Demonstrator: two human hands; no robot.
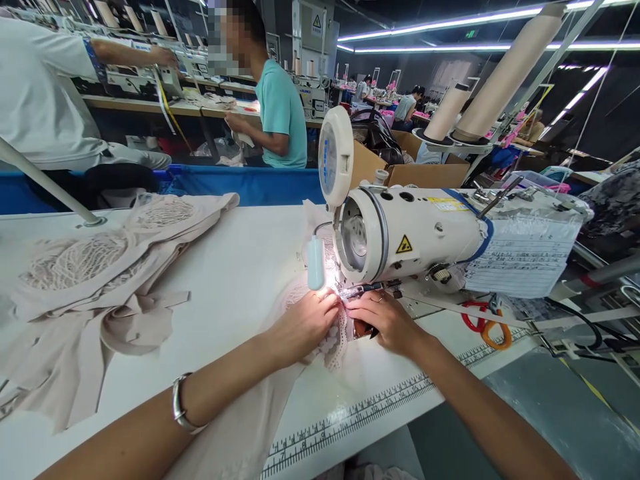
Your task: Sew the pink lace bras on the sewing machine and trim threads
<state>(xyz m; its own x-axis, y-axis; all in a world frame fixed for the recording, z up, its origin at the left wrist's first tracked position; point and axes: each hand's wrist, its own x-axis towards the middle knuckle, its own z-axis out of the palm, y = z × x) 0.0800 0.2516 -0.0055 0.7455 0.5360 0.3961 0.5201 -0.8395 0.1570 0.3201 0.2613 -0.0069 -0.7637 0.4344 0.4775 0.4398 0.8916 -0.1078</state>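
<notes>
Under the lit needle area of a white sewing machine [413, 230] lies pale pink lace fabric [330, 343], its scalloped edge toward me. My left hand [305, 327] has its fingers closed on the lace, just left of the needle. From the right, my right hand [387, 320] brings its bent fingertips together on the fabric's edge beside the presser foot, almost meeting the left fingertips. A small dark pointed piece shows below the right hand; what it belongs to is hidden. More of the fabric trails over the table's front, beneath my left forearm.
Stacked beige lace garment pieces [125, 260] lie at left on the white table [230, 267]. Orange-and-red-handled scissors [495, 327] rest at right, below a handwritten sheet [520, 257]. Thread cones [510, 73] stand behind the machine. Co-workers sit beyond the blue cloth bin [245, 183].
</notes>
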